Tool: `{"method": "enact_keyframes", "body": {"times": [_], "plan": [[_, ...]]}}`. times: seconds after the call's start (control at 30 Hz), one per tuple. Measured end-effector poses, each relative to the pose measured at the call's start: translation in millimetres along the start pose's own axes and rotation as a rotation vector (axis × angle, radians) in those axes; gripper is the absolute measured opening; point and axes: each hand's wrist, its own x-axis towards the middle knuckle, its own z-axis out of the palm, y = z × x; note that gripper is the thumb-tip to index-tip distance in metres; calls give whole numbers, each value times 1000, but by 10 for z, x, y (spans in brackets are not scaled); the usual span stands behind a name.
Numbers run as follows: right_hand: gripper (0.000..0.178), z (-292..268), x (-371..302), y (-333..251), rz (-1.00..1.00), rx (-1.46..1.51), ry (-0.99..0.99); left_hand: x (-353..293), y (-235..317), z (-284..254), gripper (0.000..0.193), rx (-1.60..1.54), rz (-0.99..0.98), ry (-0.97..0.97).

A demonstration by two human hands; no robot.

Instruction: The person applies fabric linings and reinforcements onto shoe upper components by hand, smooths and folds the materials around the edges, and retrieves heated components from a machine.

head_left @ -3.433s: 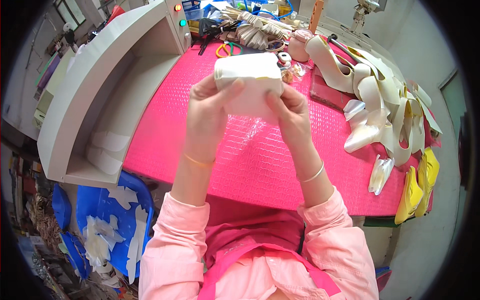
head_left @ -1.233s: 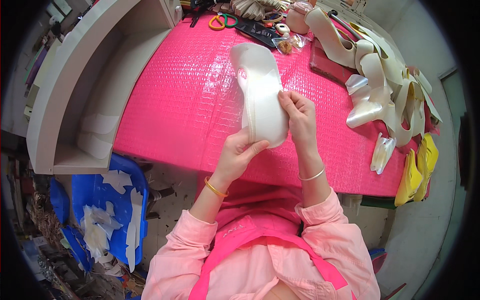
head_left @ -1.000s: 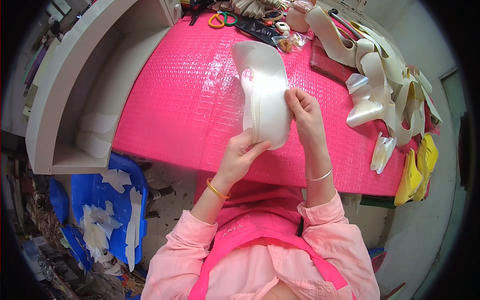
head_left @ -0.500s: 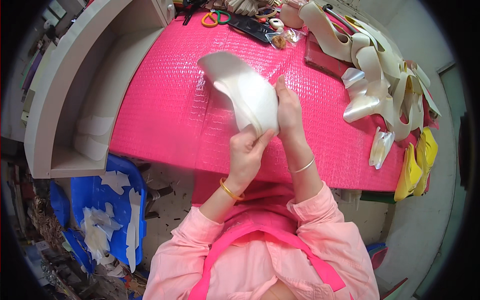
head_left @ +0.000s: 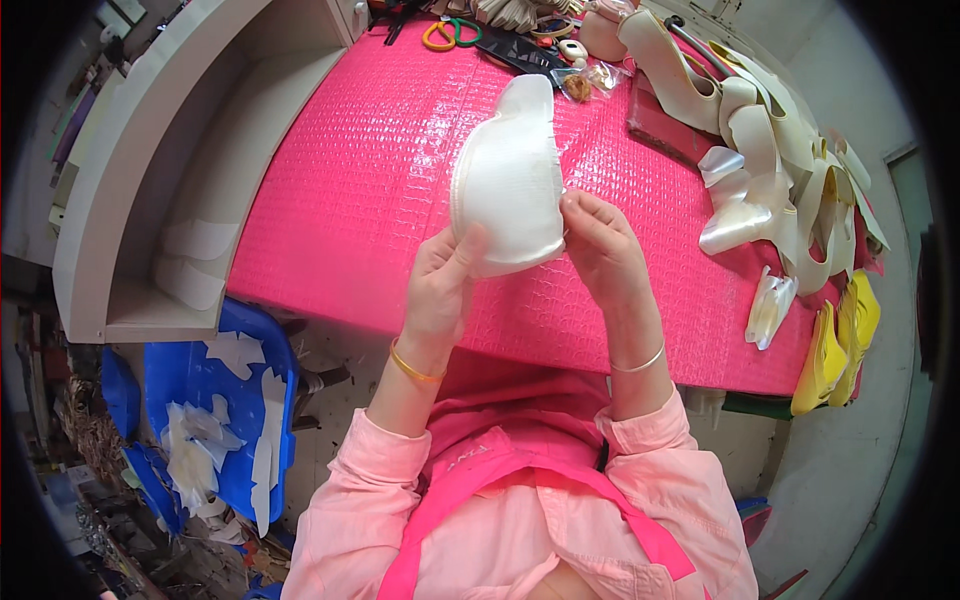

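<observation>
A white, curved shoe upper (head_left: 508,190) is held up over the pink-covered table, its narrow end pointing away from me. My left hand (head_left: 442,280) grips its lower left edge, the thumb lying on the white face and the fingers behind it. At the right edge, my right hand (head_left: 603,240) is closed in a pinch with thumb and fingertips. Whatever bit of the rim sits between those fingertips is mostly hidden.
Cream strips (head_left: 790,190) are heaped at the far right, near yellow shoe lasts (head_left: 838,340). Scissors (head_left: 453,34) lie at the back edge. On the left stand a grey shelf unit (head_left: 150,150) and, lower down, a blue bin (head_left: 240,400) with white scraps.
The upper has turned from leaning left to standing nearly upright. My left hand has shifted to its left side, and my right hand has gone from a flat hold to a pinch.
</observation>
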Motion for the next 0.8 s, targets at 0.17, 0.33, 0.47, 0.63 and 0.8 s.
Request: {"method": "enact_keyframes", "body": {"times": [0.17,0.33,0.47,0.63,0.8], "plan": [[29,86,7,-9,-121,-368,-23,-11,7,-21,31,109,30,-53],[34,73,70,-57,-145,-183,187,9,96,99,21,568,55,-63],[41,300,216,9,-223,-431,414,4,-127,266,15,717,253,-9],[45,40,337,46,16,-407,272,9,-300,243,15,573,143,43],[50,-28,339,-130,-51,247,92,222,156,339,24,211,-127,-47]]}}
